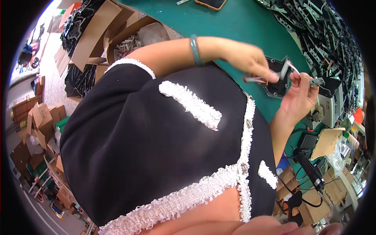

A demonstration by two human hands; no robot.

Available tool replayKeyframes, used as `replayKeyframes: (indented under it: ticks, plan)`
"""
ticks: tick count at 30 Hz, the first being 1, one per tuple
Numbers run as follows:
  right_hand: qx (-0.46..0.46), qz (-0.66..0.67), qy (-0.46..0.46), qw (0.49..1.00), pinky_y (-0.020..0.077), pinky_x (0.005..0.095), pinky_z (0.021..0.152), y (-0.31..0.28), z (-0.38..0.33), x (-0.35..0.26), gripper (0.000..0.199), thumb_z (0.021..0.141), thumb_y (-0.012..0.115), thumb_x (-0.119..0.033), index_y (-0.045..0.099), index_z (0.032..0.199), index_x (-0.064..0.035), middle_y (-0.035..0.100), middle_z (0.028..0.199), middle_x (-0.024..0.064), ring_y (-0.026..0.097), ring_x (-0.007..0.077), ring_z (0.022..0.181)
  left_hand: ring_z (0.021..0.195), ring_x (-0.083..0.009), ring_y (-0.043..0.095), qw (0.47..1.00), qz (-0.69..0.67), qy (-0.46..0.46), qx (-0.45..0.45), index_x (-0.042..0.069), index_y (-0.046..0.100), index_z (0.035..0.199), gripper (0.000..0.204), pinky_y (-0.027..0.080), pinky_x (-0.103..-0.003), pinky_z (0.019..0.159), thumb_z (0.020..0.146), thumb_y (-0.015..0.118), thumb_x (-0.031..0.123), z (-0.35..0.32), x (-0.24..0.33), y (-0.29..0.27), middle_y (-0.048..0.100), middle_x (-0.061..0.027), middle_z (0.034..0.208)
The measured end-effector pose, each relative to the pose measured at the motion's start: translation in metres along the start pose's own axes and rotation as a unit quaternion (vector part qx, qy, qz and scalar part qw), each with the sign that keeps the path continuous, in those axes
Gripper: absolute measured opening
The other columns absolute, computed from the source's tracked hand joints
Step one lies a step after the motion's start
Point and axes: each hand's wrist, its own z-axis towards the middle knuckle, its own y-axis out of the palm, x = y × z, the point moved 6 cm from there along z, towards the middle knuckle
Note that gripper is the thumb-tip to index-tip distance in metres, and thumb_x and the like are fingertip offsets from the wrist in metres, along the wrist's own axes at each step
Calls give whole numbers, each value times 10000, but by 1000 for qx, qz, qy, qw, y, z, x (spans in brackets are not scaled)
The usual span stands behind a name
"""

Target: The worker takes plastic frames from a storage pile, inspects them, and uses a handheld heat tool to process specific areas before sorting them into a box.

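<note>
My left hand (250,64), a blue-green bangle (195,49) on its wrist, is partly blurred, with thumb and fingers pinched together. A slim white piece with a red end (254,80) sticks out of its grip. Close to the thumb tip, a bent white strip (288,69) runs across to my right hand (299,96). Those right fingers are closed on a small grey part (316,82), which juts out past them. Below both hands, on the green table (235,23), lies a dark flat angular tray (270,91), partly covered by the hands.
A large heap of black parts with pale strips (325,43) covers the right side of the table. A white machine (328,109) and a black corded tool (309,168) stand nearer me. An orange-cased phone (211,3) lies far off; an open cardboard box (135,27) stands left.
</note>
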Motion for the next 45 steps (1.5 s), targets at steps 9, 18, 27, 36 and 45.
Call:
replayKeyframes:
  ticks: [9, 18, 27, 36, 45]
  plan:
    - [-13, 141, 175, 974, 513, 358, 832, 12, -28, 36, 398, 1018, 404, -329, 568, 1103, 25, 626, 1065, 170, 625, 245, 970, 1297, -222, 415, 906, -395, 150, -32, -3, 303, 1446, 681, 285, -353, 1100, 954, 539, 405, 53, -6, 18, 450, -155, 1403]
    - [-23, -35, 203, 978, 516, 324, 733, -12, -46, 38, 339, 993, 505, -250, 563, 1100, 67, 619, 1067, 159, 621, 215, 872, 800, -136, 628, 887, -401, 133, 187, 4, 577, 1203, 315, 523, -240, 740, 930, 599, 159, 55, 1, -13, 652, -139, 1059]
    - [-84, -541, -368, 751, 543, 288, 675, 12, -34, -33, 301, 690, 818, -26, 662, 948, -12, 667, 916, 112, 650, 216, 820, 821, -195, 655, 870, -464, 91, 136, -56, 579, 1118, 314, 541, -288, 767, 895, 658, 151, 86, -2, -11, 647, -159, 981]
    - [-78, -422, 26, 903, 472, 222, 635, -36, -18, -1, 201, 782, 758, -82, 701, 960, -9, 684, 807, 47, 618, 98, 700, 753, -303, 605, 991, 136, 12, -9, 43, 694, 887, 303, 467, -415, 677, 719, 776, 281, 101, 33, -72, 667, -146, 862]
    - [-179, -611, -142, 758, 483, 333, 723, -19, -26, -7, 234, 706, 799, -176, 703, 886, -61, 664, 842, 70, 610, 248, 798, 751, -223, 621, 659, 549, 478, 188, 112, 676, 1076, 572, 482, -397, 659, 630, 831, 435, 56, 88, -53, 678, -91, 867]
